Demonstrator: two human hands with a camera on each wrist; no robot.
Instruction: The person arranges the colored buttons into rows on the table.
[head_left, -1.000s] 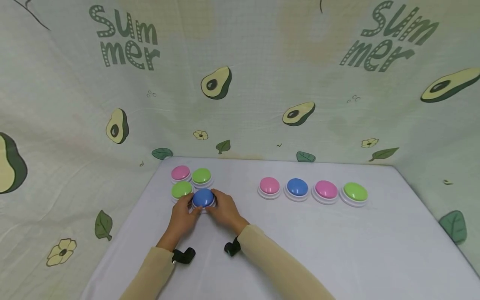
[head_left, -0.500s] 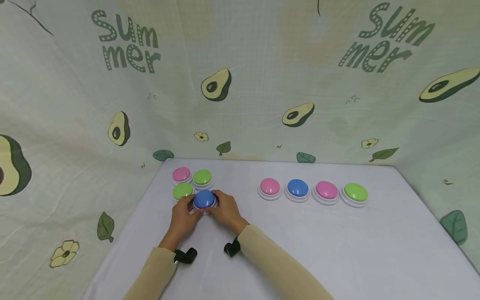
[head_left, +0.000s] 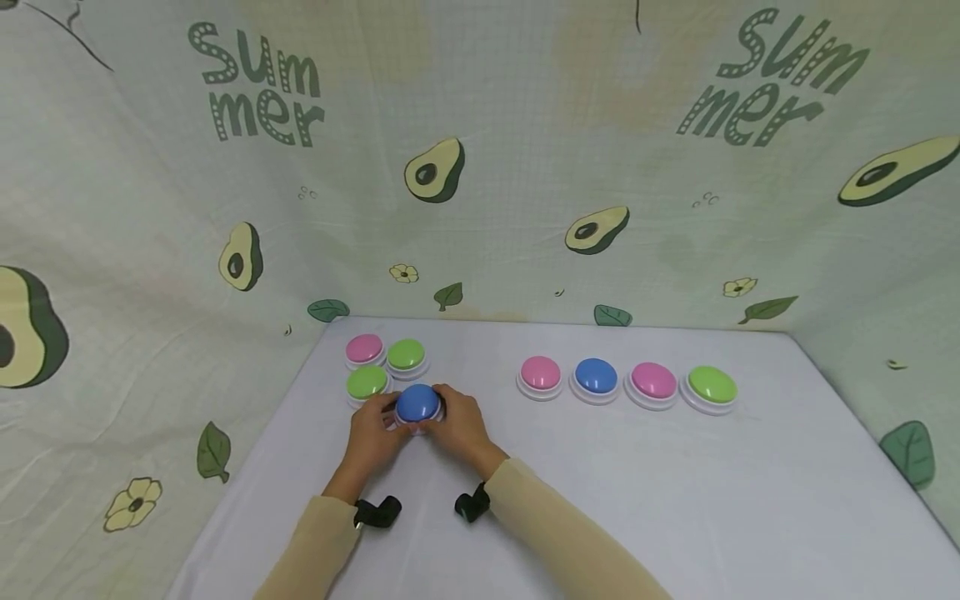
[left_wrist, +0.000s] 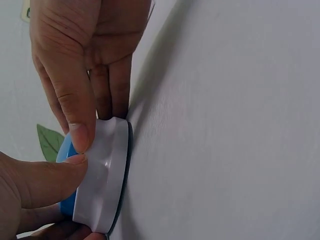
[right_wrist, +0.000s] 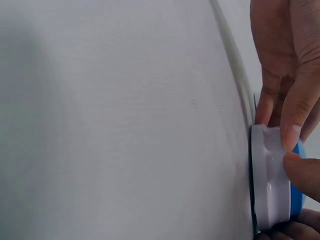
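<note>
A blue push button (head_left: 418,402) with a white round base is between both hands, at the left part of the table. My left hand (head_left: 371,435) grips its left side and my right hand (head_left: 461,427) its right side. In the left wrist view, the left thumb (left_wrist: 80,137) and the other thumb (left_wrist: 76,160) nearly meet on the white base (left_wrist: 102,180). The right wrist view shows the base (right_wrist: 270,180) at the white cloth; whether it is slightly raised I cannot tell. Behind the hands stand a green button (head_left: 367,382), another green button (head_left: 406,355) and a pink button (head_left: 364,348).
To the right is a row: a pink button (head_left: 540,373), a blue button (head_left: 596,377), a pink button (head_left: 653,380) and a green button (head_left: 712,384). White cloth covers the table (head_left: 637,500). A printed curtain (head_left: 510,167) hangs behind it.
Both hands have moved slightly right and toward the person with the blue push button, away from the green buttons. The other buttons keep their places.
</note>
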